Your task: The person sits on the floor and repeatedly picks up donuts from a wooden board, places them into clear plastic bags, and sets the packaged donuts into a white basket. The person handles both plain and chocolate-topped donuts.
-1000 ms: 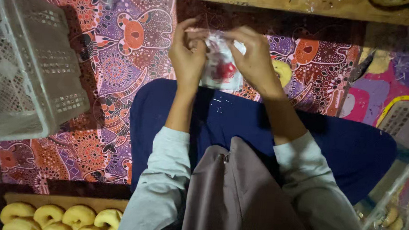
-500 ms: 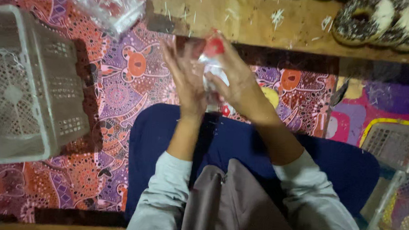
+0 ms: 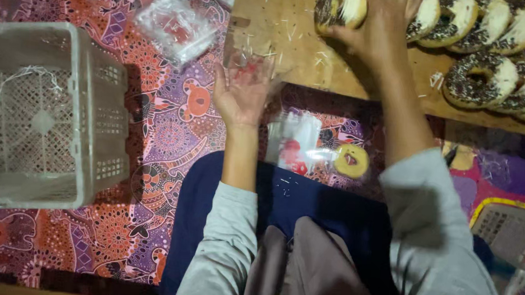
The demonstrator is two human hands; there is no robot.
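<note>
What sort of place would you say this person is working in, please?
Probably a home or small workshop where doughnuts are packed on the floor: a patterned floor cloth, a wooden board of chocolate-sprinkled doughnuts, clear plastic bags and a plastic crate.

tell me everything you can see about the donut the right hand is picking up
The donut is a ring with dark chocolate sprinkles on top and a pale, cream-coloured side. It sits tilted at the left end of a row of similar donuts on the wooden board, partly cut off by the top edge of the view. The right hand grips it, thumb against its lower edge. It looks whole.
</note>
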